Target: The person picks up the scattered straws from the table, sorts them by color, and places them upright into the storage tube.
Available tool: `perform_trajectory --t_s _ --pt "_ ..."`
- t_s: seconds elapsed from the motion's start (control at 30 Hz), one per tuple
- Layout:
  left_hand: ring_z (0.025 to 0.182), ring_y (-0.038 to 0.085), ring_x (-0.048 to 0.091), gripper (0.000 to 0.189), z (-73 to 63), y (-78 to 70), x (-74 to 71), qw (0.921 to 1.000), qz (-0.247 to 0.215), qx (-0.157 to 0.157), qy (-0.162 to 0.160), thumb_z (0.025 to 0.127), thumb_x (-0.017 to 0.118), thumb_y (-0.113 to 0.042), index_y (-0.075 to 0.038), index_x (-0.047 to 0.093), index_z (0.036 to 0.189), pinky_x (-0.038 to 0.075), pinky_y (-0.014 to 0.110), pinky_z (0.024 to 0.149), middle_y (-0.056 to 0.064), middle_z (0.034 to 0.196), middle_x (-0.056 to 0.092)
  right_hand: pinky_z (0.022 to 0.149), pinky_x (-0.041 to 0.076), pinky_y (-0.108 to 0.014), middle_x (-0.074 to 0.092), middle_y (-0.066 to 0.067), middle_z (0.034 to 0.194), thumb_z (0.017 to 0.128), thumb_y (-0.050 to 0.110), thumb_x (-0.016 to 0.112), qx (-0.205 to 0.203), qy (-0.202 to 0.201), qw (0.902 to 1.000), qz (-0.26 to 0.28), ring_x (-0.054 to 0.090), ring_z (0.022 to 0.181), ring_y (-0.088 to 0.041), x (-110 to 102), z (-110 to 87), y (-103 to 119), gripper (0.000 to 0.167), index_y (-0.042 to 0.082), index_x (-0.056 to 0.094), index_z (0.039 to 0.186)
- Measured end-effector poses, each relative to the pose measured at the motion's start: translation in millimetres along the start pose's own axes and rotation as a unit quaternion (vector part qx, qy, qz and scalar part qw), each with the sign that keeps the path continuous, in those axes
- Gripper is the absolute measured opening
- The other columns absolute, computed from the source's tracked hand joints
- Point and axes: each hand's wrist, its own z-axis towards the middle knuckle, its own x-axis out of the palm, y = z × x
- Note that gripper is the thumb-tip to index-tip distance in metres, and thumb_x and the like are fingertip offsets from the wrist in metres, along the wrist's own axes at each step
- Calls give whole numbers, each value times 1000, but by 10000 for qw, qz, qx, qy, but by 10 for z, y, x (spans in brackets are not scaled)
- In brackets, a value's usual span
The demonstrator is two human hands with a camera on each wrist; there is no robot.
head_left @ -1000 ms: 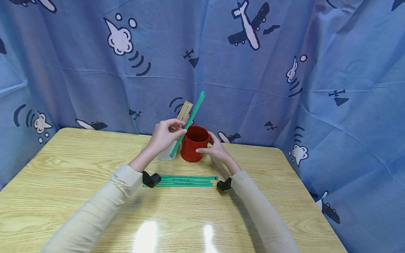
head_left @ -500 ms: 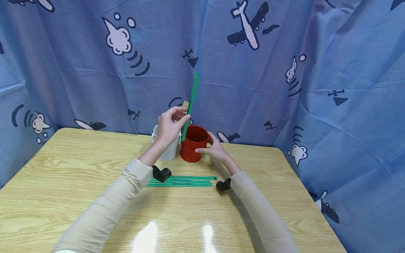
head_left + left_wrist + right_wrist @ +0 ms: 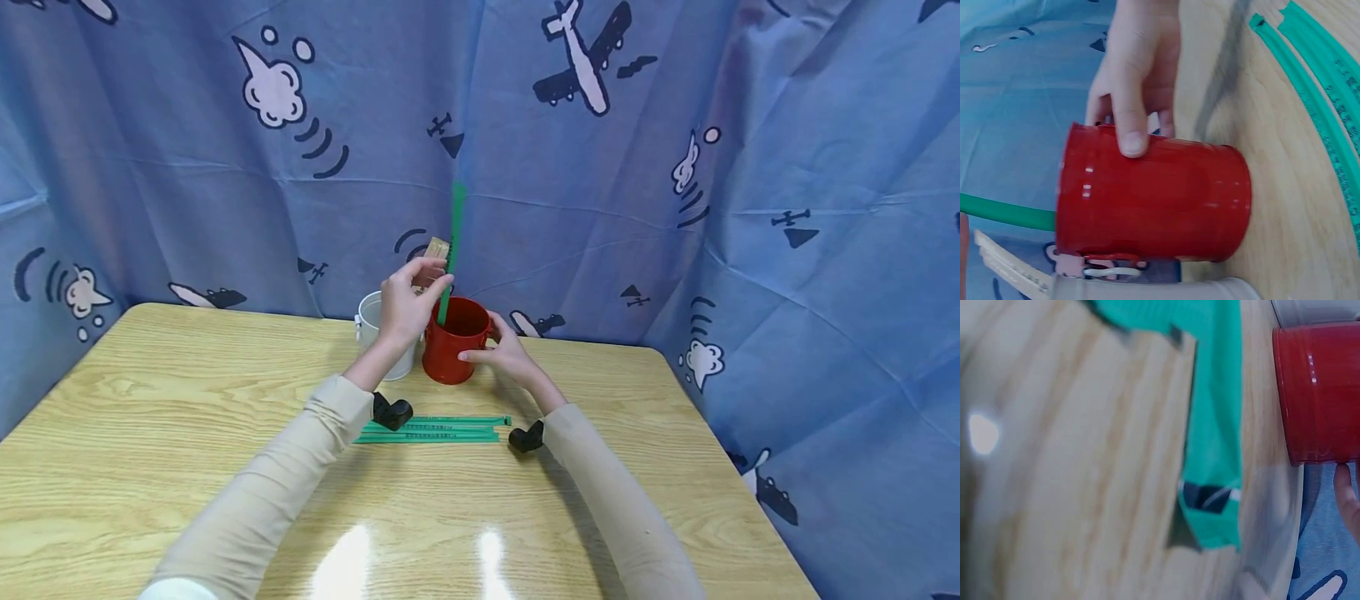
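Observation:
My left hand (image 3: 408, 300) pinches a long green wrapped straw (image 3: 457, 221) between thumb and fingers. The straw stands nearly upright, its lower end inside the mouth of the red bucket (image 3: 448, 358). In the left wrist view the bucket's wall hides that end. My right hand (image 3: 504, 350) holds the bucket from the right, thumb on its front wall and fingers behind. Left of it, partly covered by my left hand, is a white bucket (image 3: 400, 364) with a beige paper packet (image 3: 437, 248) sticking up from it.
Several green wrapped straws (image 3: 450, 434) lie side by side on the wooden table (image 3: 247, 375), nearer than the buckets. Behind the table's far edge hangs a blue curtain (image 3: 360, 100) with airplane prints. Black wrist cameras (image 3: 527, 437) hang beneath both forearms.
My left hand has moved right and raised the straw from a slant in front of the buckets to nearly upright, then lowered its end into the red bucket. My right hand keeps its hold.

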Motion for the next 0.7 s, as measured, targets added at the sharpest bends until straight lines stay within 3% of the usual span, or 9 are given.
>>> perform_trajectory --t_s 0.4,0.7 --pt "89 23 66 25 -130 246 133 9987 202 -162 438 89 69 -15 -6 70 112 57 34 85 13 100 70 108 38 -54 45 -6 144 80 15 78 30 32 10000 2 41 134 -28 5 3 5 79 18 35 146" --pt "89 23 67 22 -167 299 224 9949 770 127 645 89 68 -15 -6 71 110 58 36 80 11 99 71 107 43 -48 40 -15 147 82 9 75 51 197 9997 95 39 135 -34 12 -129 275 79 8 30 147"
